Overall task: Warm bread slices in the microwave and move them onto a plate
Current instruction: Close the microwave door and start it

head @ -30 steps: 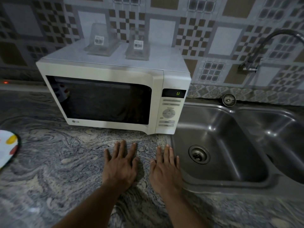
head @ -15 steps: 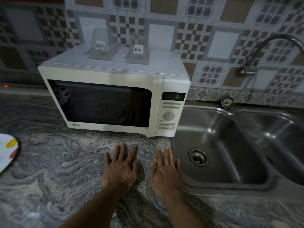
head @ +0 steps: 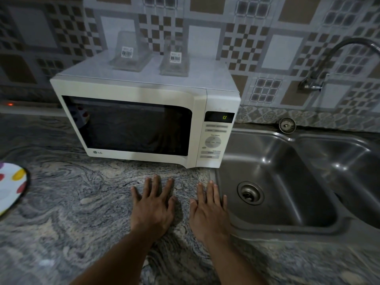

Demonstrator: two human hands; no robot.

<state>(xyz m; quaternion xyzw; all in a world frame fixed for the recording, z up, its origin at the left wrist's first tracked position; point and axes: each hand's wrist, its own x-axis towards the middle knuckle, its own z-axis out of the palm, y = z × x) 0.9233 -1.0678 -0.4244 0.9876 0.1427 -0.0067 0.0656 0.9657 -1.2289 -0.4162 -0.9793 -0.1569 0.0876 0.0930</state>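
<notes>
A white microwave (head: pixel 144 93) stands on the marbled countertop (head: pixel 72 202) with its dark door closed; its display shows a green digit. No bread is visible and the inside is too dark to see. A white plate with coloured dots (head: pixel 12 186) lies at the left edge, partly cut off by the frame. My left hand (head: pixel 153 206) and my right hand (head: pixel 208 210) rest flat, palms down, side by side on the counter in front of the microwave. Both hold nothing.
A double steel sink (head: pixel 287 182) lies right of my hands, with a tap (head: pixel 320 64) on the tiled wall above it. Two clear plastic containers (head: pixel 174 58) sit on top of the microwave. A sink strainer (head: pixel 287 125) leans at the back edge.
My hands stay flat in the same place. The view has shifted slightly, so the microwave sits a little lower and further right in the frame.
</notes>
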